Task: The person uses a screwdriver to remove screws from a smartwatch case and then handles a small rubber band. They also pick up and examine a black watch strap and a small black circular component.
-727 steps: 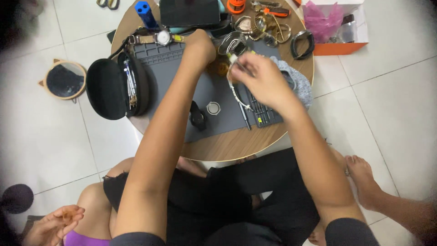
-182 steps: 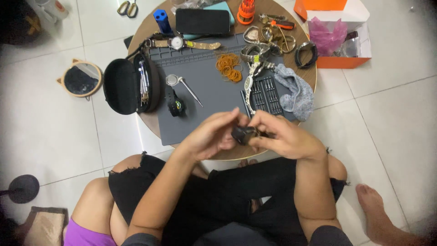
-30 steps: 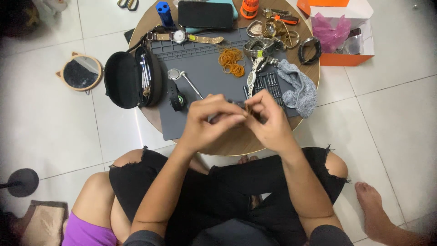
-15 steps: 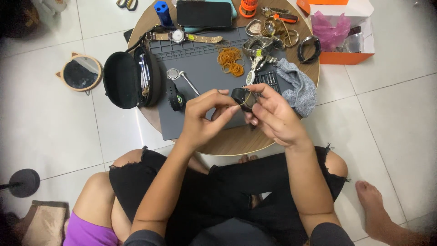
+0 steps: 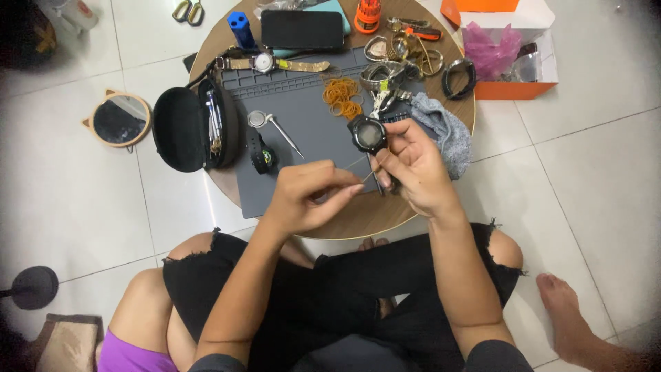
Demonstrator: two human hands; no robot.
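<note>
1. Round table (image 5: 427, 213), with a grey mat (image 5: 303, 131) on it.
2. Black case (image 5: 186, 129) lies open at the mat's left edge.
3. Right hand (image 5: 416, 169) grips a black watch (image 5: 369, 134) above the mat's right side.
4. Left hand (image 5: 306, 196) pinches what looks like a thin pin (image 5: 358, 162), pointing toward the watch.
5. Orange bands (image 5: 341, 96) sit just beyond.

My right hand (image 5: 413, 172) grips a black watch (image 5: 370, 133) over the grey mat (image 5: 303, 158); my left hand (image 5: 306, 196) pinches a thin pin (image 5: 358, 165) beside it, below the rubber bands (image 5: 342, 96).
</note>
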